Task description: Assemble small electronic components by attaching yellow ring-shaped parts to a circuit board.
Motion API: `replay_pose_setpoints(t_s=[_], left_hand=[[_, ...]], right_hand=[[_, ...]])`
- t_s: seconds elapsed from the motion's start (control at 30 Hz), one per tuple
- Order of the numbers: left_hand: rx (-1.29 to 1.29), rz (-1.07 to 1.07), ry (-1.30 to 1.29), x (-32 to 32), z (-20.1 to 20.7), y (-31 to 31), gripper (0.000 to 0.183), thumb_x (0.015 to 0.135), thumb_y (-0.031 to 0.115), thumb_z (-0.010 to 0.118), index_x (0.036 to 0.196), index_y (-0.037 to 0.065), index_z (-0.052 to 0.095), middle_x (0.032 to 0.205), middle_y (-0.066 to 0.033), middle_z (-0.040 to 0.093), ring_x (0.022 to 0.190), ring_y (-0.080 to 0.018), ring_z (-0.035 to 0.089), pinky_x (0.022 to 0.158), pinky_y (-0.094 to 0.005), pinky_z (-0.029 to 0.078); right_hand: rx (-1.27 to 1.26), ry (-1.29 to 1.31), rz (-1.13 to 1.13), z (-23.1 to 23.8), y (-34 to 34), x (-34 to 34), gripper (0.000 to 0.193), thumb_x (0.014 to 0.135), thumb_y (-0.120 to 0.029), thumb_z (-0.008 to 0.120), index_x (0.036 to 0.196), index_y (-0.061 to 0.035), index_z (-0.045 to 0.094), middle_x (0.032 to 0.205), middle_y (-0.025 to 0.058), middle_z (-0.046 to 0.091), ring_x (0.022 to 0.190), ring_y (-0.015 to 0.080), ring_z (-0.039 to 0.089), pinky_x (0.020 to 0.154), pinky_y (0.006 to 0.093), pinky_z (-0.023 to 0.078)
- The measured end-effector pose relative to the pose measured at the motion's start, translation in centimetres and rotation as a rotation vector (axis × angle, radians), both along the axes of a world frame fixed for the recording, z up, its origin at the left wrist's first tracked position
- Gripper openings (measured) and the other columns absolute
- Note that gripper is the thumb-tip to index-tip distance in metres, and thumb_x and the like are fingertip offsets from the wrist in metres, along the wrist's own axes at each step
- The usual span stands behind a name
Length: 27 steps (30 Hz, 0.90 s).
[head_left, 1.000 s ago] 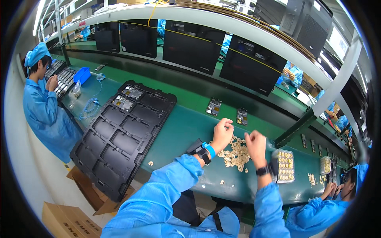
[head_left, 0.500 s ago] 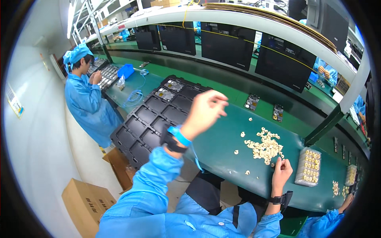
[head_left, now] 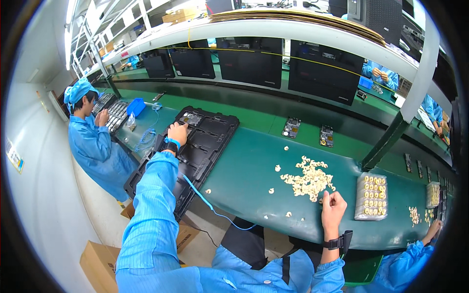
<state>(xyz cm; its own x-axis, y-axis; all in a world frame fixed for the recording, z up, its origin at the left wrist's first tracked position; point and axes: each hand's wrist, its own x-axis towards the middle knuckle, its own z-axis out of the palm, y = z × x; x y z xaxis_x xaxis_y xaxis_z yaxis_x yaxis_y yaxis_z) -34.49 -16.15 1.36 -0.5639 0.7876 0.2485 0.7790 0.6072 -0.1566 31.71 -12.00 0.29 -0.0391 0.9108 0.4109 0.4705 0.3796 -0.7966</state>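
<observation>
My left hand (head_left: 178, 133) reaches into the black compartment tray (head_left: 215, 139), its fingers curled down on a circuit board mostly covered by the hand. Another circuit board (head_left: 190, 118) lies in the slot just beyond. A blue strap with a coiled-off cord (head_left: 198, 193) circles my left wrist above a black band. My right hand (head_left: 333, 207) is closed in a pinch at the near edge of a pile of small cream curved pieces (head_left: 309, 179); what the fingers hold, if anything, is hidden.
Two circuit boards (head_left: 292, 127) lie beyond the pile, on the green strip. A clear box of round yellow-centred parts (head_left: 371, 197) stands right of my right hand, near a slanted post (head_left: 391, 134). A co-worker (head_left: 95, 139) works at far left. Cardboard boxes (head_left: 97, 263) sit on the floor.
My left hand has moved left from above the table and down onto the board in the tray. The view has shifted; my right hand stays pinched beside the pile.
</observation>
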Motion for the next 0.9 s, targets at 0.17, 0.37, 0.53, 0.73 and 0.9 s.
replay_pose_setpoints(t_s=[0.17,0.37,0.53,0.73,0.9], left_hand=[[-0.024,-0.134,0.052,2.0,1.7,1.0,0.042,0.087,0.016,0.072,0.129,0.015,0.069,0.122,-0.0192,0.061,0.119,-0.0418,0.059,0.099,-0.0529,0.052],[0.105,-0.429,-0.003,-2.7,6.2,-1.9,0.019,0.077,0.005,0.078,0.092,0.006,0.067,0.094,-0.0156,0.069,0.098,-0.0375,0.067,0.085,-0.0476,0.052],[0.446,-0.408,-0.274,1.2,8.1,-3.8,0.014,0.084,0.0,0.078,0.091,0.003,0.067,0.079,-0.0107,0.073,0.067,-0.0254,0.071,0.06,-0.0352,0.052],[0.84,-0.55,-1.458,22.1,15.3,-1.2,0.017,0.1,0.003,0.071,0.114,0.004,0.062,0.103,-0.0029,0.075,0.083,-0.0082,0.071,0.066,-0.0225,0.058],[0.681,-0.755,-1.75,33.5,15.3,2.5,0.019,0.101,0.003,0.07,0.118,0.001,0.064,0.106,-0.0068,0.076,0.091,-0.0093,0.072,0.074,-0.0247,0.062]], right_hand=[[-0.074,0.06,-0.002,0.1,1.6,2.3,0.043,0.097,-0.009,0.073,0.068,-0.0012,0.043,0.06,0.0039,0.043,0.055,0.0119,0.037,0.052,0.0337,0.03],[0.016,0.03,0.012,-1.0,1.8,1.2,0.043,0.098,-0.009,0.073,0.068,-0.0024,0.044,0.06,0.0011,0.043,0.056,0.0081,0.035,0.05,0.0312,0.028],[0.017,0.157,-0.007,0.5,0.7,1.6,0.041,0.099,-0.005,0.073,0.069,-0.0044,0.045,0.063,-0.003,0.043,0.058,0.0045,0.035,0.051,0.0273,0.028],[-0.127,0.361,0.328,7.3,-0.7,-0.6,0.027,0.1,-0.006,0.072,0.081,-0.0022,0.052,0.075,-0.001,0.054,0.068,0.0047,0.048,0.059,0.0251,0.038],[-0.37,0.506,0.814,11.7,2.8,-7.5,0.014,0.102,-0.008,0.071,0.1,0.0016,0.06,0.09,0.0027,0.065,0.081,0.0072,0.061,0.068,0.0254,0.05]])
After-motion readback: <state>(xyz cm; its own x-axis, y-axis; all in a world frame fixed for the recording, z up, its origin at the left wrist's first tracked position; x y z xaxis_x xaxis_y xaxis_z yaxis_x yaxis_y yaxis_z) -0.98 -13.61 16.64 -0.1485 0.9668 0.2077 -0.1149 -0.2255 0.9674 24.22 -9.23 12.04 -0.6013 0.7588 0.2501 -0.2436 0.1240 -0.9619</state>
